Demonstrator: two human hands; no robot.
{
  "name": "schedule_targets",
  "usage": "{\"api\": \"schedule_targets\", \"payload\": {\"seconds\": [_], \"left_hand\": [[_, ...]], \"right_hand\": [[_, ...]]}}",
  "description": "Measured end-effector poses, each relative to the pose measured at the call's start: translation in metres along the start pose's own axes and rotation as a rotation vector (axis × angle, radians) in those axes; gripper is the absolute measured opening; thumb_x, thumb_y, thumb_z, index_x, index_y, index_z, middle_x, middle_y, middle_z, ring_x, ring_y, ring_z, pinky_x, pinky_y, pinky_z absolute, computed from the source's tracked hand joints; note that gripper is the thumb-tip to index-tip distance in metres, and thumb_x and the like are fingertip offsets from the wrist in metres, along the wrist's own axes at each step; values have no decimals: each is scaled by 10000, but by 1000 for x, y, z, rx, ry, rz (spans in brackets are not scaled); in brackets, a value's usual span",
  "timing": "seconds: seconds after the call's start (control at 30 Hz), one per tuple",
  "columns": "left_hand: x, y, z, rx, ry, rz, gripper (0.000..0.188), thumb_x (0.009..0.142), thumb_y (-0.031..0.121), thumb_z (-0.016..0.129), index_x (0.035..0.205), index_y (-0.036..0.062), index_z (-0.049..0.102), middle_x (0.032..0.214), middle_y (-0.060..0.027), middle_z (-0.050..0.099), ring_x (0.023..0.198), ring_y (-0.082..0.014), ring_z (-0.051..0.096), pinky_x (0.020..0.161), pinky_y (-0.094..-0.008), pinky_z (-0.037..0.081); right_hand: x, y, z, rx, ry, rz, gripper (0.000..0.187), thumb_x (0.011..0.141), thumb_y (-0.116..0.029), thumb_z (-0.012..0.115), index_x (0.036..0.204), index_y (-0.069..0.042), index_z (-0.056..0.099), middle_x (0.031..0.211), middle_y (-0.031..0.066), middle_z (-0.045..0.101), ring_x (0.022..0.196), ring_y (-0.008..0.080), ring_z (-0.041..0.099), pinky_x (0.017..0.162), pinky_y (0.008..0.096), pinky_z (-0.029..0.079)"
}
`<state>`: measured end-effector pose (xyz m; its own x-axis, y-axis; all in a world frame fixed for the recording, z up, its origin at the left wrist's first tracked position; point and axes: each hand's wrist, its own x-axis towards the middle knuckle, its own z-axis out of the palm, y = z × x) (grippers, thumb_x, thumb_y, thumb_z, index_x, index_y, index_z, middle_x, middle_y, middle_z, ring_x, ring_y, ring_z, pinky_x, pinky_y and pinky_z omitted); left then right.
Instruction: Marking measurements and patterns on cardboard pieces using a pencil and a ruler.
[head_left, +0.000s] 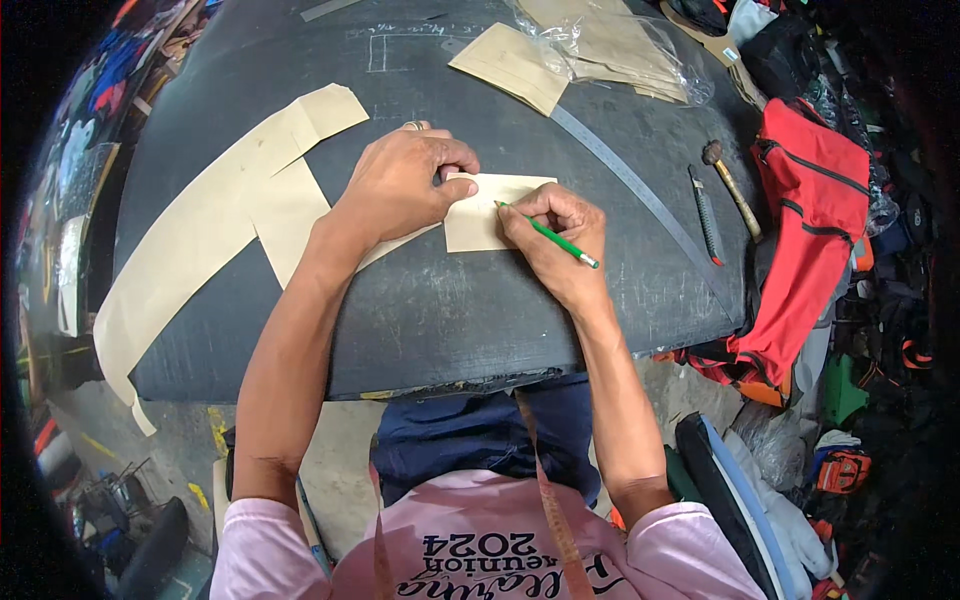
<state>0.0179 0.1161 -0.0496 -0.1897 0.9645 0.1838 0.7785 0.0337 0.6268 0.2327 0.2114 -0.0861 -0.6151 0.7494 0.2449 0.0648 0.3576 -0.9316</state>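
A small rectangular cream-coloured paper card (475,232), the landmark here, lies flat on a black-topped desk (460,330) in front of the person. The right hand (575,220), at the card's right side, has its grip closed around a slim green pencil (562,243), whose point is at the card's surface. The left hand (398,180) lies at the card's left side, fingers curled and thumb on its upper left part; whether this grip pinches the card or only presses it cannot be told. Left of the card extend broad, curved cream paper pieces (190,250), partly covered by the left forearm. Above the card is a folded cream paper packet (510,65); to its right, a long grey ruler (640,185) runs diagonally. Farther right of the card are a dark-handled cutter (705,220), a wooden-handled hammer (735,185) and a red fabric bag (815,215) with black zips.
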Motion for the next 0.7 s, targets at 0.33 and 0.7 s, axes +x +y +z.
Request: {"api": "schedule_targets", "payload": {"seconds": [0.33, 0.7], "left_hand": [[0, 5, -1, 6, 11, -12, 209, 942, 239, 782, 1049, 63, 818, 944, -102, 763, 916, -308, 703, 994, -416, 546], [1, 4, 1, 38, 6, 0, 208, 942, 239, 785, 1057, 69, 819, 953, -96, 764, 937, -304, 693, 947, -418, 549]], "right_hand": [[0, 2, -5, -61, -30, -4, 133, 960, -20, 832, 849, -11, 758, 812, -32, 695, 709, 8, 564, 625, 218, 448], [1, 4, -6, -75, -30, -13, 149, 956, -6, 825, 832, -13, 743, 828, -16, 695, 714, 21, 578, 637, 223, 454]]}}
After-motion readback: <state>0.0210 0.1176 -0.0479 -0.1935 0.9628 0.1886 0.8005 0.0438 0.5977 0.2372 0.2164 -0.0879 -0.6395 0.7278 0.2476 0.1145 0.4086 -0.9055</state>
